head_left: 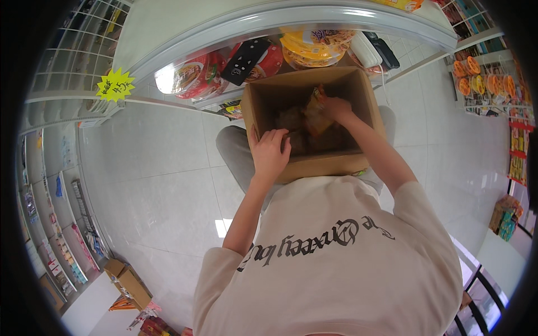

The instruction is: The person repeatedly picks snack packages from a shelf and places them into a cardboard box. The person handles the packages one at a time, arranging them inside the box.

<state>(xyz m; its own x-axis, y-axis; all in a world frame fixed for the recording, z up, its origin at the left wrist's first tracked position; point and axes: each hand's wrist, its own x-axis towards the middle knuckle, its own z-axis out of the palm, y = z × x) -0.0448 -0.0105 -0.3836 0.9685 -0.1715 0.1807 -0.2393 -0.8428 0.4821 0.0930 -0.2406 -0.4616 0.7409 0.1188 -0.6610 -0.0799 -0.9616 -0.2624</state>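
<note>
An open brown cardboard box (269,98) rests on my lap, its inside dark and filled with several snack packets. My left hand (269,152) reaches in over the box's near left side, fingers curled on the packets there. My right hand (336,108) is deeper inside on the right, shut on an orange and yellow snack packet (315,115) that stands tilted above the others.
A white shelf (314,22) curves across the top, with red and yellow round noodle bowls (193,75) and a black card beneath it. Shelves of goods line the left and right edges. A second small cardboard box (128,279) sits on the tiled floor at lower left.
</note>
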